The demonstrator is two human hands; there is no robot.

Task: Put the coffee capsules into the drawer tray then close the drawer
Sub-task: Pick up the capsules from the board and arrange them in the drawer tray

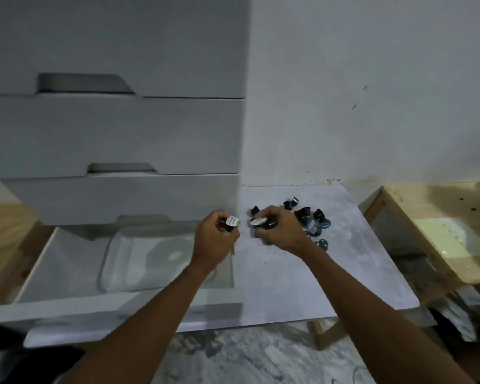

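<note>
Centre frame, my left hand (215,236) pinches one dark coffee capsule (231,223) with a pale foil lid, its grip clenched on it above the right edge of the open drawer (122,302). My right hand (281,231) grasps a second capsule (261,223) over the pale tabletop (316,273). Right of it lies a heap of capsules (308,218), dark and teal, about ten; overlap and blur spoil my count. One clear tray (114,261) sits in the drawer, lower left, its right corner hidden by my forearm.

Tray (117,261) in open drawer (67,306) — capsules (311,217) on table (316,273), right
</note>
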